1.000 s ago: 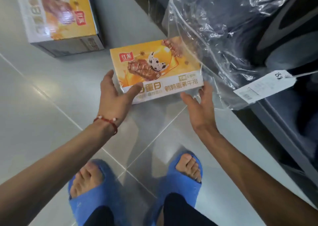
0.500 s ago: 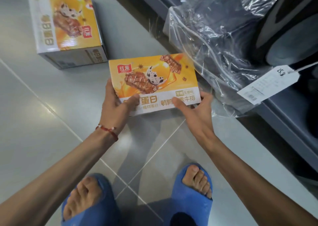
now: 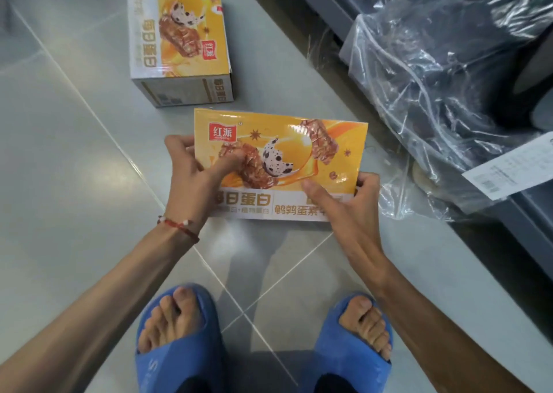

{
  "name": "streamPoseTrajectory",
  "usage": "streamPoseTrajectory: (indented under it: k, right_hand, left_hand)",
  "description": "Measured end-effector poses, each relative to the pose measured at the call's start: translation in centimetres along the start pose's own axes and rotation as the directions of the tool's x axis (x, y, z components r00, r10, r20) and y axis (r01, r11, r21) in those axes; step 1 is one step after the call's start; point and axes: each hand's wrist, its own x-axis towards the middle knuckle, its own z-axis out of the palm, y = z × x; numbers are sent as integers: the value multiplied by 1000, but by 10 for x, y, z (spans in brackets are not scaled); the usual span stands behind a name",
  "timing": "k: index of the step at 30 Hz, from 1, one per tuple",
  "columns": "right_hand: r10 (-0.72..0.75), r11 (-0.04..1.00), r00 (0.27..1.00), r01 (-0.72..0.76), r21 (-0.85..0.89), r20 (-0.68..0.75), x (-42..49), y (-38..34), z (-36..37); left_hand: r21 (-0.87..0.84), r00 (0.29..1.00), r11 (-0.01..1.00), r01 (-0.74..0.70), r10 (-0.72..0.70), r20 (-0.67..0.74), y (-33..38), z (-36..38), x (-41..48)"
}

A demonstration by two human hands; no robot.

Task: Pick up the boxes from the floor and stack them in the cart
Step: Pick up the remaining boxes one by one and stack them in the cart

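Note:
A yellow snack box (image 3: pixel 302 141) with a red logo and a spotted egg picture sits in both my hands above the grey tiled floor. My left hand (image 3: pixel 191 180) grips its left edge, thumb across the printed top. My right hand (image 3: pixel 350 207) holds its lower right corner, thumb on top and fingers curled around the side. A second box of the same kind (image 3: pixel 176 33) lies on the floor just beyond, its grey end facing me. No cart can be made out for certain.
At the right runs a grey ledge (image 3: pixel 526 228) bearing dark goods wrapped in clear plastic (image 3: pixel 443 63), with a white label (image 3: pixel 508 168) hanging off them. My feet in blue slippers (image 3: pixel 176 359) stand on the tiles below the box.
The box has come nearer to me and turned flatter to the view. My right hand has gone from an open reach under it to a closed grip on its corner.

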Motion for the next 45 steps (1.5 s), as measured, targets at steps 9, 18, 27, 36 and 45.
streamPoseTrajectory:
  k: [9, 18, 27, 36, 45]
  right_hand:
    - [54, 973, 997, -63, 222, 47, -28, -78, -4]
    - [178, 955, 981, -193, 226, 83, -113, -221, -68]
    - [188, 973, 979, -196, 120, 78, -234, -398, -165]
    - [164, 953, 986, -153, 260, -19, -352, -513, -228]
    - [152, 912, 949, -27, 410, -275, -466, -555, -250]
  left_hand:
    - [-77, 980, 997, 33, -47, -191, 52, -12, -23]
    - [-177, 962, 967, 184, -214, -168, 205, -62, -116]
    - [-137, 951, 969, 205, -230, -204, 394, -93, -238]
    - [-111, 978, 983, 146, -160, -134, 539, -125, -328]
    - [-11, 978, 1000, 23, -21, 205, 613, -152, -359]
